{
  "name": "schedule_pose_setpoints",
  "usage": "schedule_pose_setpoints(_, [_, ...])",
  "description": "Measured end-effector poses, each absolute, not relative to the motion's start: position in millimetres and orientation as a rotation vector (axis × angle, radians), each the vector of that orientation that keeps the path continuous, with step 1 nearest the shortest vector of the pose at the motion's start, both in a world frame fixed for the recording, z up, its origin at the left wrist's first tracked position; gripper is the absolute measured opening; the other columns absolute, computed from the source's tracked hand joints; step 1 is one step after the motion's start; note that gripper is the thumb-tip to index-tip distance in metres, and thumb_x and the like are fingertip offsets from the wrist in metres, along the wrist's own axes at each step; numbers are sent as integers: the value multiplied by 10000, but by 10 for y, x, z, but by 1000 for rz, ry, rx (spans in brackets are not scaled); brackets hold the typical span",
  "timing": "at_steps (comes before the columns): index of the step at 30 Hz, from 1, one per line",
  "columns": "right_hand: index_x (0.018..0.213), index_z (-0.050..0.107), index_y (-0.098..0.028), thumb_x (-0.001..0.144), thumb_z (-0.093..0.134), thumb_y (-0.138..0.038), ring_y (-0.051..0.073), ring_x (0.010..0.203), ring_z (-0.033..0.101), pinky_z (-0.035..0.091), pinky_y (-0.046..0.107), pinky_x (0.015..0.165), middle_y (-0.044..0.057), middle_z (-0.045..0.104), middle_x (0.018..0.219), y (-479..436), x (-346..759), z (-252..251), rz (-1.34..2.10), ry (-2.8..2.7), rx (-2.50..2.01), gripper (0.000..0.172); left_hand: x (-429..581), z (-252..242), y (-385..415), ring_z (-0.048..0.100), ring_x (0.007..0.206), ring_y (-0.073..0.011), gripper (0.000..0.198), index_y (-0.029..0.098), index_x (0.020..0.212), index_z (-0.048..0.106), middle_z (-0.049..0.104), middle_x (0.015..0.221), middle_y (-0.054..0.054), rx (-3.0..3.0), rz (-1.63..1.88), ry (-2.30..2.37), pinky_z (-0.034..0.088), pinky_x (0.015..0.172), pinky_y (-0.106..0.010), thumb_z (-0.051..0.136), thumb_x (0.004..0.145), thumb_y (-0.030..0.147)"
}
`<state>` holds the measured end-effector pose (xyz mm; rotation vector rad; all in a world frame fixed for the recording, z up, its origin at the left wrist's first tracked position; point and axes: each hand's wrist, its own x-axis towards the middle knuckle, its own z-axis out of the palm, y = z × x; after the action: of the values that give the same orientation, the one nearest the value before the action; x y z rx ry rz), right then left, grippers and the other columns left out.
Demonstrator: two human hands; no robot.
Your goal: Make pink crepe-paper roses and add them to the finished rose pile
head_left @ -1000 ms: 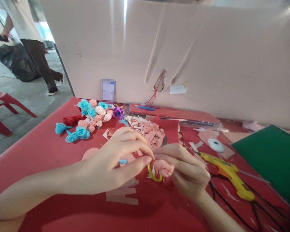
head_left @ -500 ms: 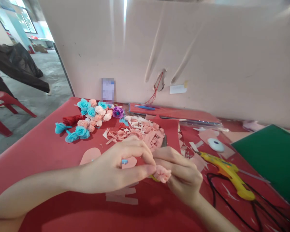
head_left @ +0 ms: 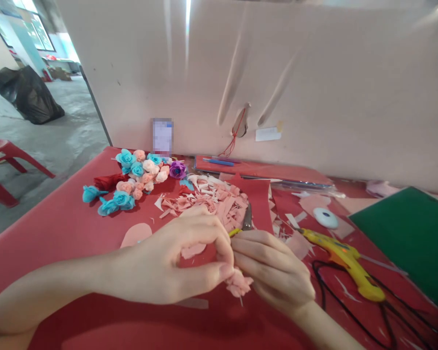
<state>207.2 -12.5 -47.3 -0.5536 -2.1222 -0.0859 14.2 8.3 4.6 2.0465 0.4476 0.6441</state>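
Observation:
A small pink paper flower (head_left: 238, 283) is pinched between the thumb and bent fingers of my left hand (head_left: 193, 255). From the other side, the fingers of my right hand (head_left: 275, 272) close against it, their tips partly hidden. A thin pale strand sticks out below the petals. Just beyond my fingers lie scissors (head_left: 247, 218), their grey blade and a bit of yellow handle showing. Pink paper scraps (head_left: 222, 199) are heaped behind my hands. A rounded pink paper piece (head_left: 136, 234) lies flat beside my left wrist.
Blue, pink, white and purple paper flowers (head_left: 136, 168) cluster at the back left. A yellow glue gun (head_left: 346, 262) with a black cord lies on the right, near a white round object (head_left: 326, 218) and a green sheet (head_left: 409, 238). A pale panel (head_left: 314, 97) stands behind the red table.
Both hands have shifted slightly, and the flower sits lower and a little left. My right hand has turned flatter. A person at the far left has gone from view.

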Motion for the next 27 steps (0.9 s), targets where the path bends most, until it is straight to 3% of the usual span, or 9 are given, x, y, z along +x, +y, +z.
schedule_pose_setpoints(18, [724,578,-140,887,415,-117,125,632,567,507,233,552,52,666,665,-136,2029,-400,-157,-2143,-570,232,127,60,133,534,698,-97,191,160,794,626,662,708,10,2098,620,453,431,763,-244,448,824,98])
schedule_pose_setpoints(27, [786,609,-132,894,413,-153,151,704,554,508,270,582,79,676,782,-105,2021,-439,106,-2162,-496,224,114,77,147,541,708,-99,120,166,716,627,622,695,9,2027,617,446,456,738,-247,558,743,71])
